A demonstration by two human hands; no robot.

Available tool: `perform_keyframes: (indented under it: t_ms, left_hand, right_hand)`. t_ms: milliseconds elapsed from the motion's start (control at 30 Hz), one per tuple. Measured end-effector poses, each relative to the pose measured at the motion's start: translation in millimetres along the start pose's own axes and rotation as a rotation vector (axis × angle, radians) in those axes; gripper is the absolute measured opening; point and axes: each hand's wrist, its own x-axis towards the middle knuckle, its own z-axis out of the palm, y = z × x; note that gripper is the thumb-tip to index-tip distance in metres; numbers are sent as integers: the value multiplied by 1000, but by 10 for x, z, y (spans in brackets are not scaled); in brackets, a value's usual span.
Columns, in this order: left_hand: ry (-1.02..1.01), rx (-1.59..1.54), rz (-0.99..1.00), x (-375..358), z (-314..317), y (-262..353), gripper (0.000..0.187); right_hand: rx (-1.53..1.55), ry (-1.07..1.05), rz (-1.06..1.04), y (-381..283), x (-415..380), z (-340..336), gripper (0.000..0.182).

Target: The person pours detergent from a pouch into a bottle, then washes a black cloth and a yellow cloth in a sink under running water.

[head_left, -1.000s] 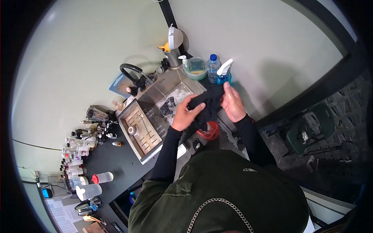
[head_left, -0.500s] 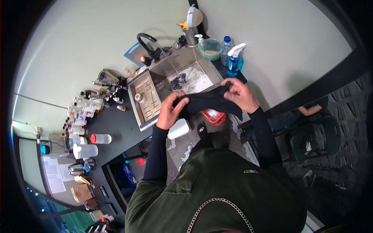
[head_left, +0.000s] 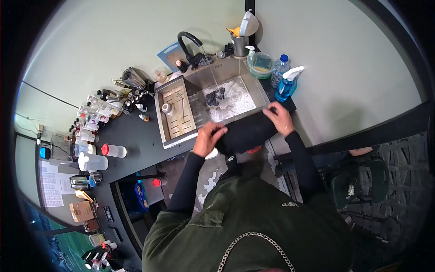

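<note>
A black cloth [head_left: 249, 131] is stretched between my two hands in front of the sink's [head_left: 235, 119] near edge. My left hand [head_left: 208, 138] pinches its left end, thumb against fingers. At the upper right corner my right hand [head_left: 280, 119] grips it, close to the sink's right corner. Inside the basin lies a dark, crumpled wet cloth [head_left: 215, 96] among whitish suds. Water runs down onto it from the black tap [head_left: 190, 36].
A slotted drain tray [head_left: 177, 113] with a small white jar [head_left: 167, 109] fills the sink's left side. At its right stand a blue spray bottle [head_left: 284, 89], a water bottle [head_left: 280, 70] and a sponge tub [head_left: 260, 65]. Several bottles [head_left: 97, 113] line the left counter.
The black cloth has come down in front of the sink's edge and hangs wider, hiding more of the red container below. My head view has shifted slightly. Water keeps running.
</note>
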Motion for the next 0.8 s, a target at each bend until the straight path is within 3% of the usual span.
perform_keyframes:
  t_ms: [67, 133, 200, 233, 333, 400, 467, 500, 600, 667, 733, 767, 800]
  left_hand:
    - [25, 157, 37, 267, 126, -373, 26]
    - [180, 387, 27, 482, 312, -598, 36]
    - [158, 491, 73, 590, 431, -937, 43]
    - [58, 512, 101, 614, 515, -1047, 44]
    - [-324, 678, 104, 458, 815, -1198, 61]
    - [-299, 582, 142, 310, 981, -1306, 68]
    - [-394, 518, 122, 453, 950, -1319, 74]
    - [-533, 456, 27, 576, 887, -1290, 74]
    - [-684, 331, -102, 977, 779, -1444, 72]
    - [-532, 239, -197, 1275, 922, -2033, 70]
    - [-507, 550, -310, 1556, 1190, -2821, 70]
    - [-503, 572, -530, 1764, 1053, -2663, 66]
    - [-396, 469, -672, 1872, 1211, -3126, 86]
  right_hand:
    - [-285, -22, 123, 116, 334, 57, 33]
    - [-573, 95, 45, 260, 515, 194, 34]
    - [-560, 25, 104, 292, 536, 344, 35]
    - [-542, -45, 160, 319, 510, 419, 36]
    - [-637, -195, -18, 594, 209, 745, 58]
    - [-881, -263, -38, 707, -28, 849, 69]
    - [-934, -296, 13, 650, -62, 798, 76]
    - [-955, -287, 30, 642, -40, 789, 76]
    - [-920, -272, 63, 630, -40, 836, 74]
    - [-872, -239, 87, 594, 24, 876, 73]
    - [-823, -238, 57, 494, 68, 858, 68]
    - [-769, -180, 63, 405, 101, 875, 61]
    - [-781, -184, 79, 359, 124, 893, 61]
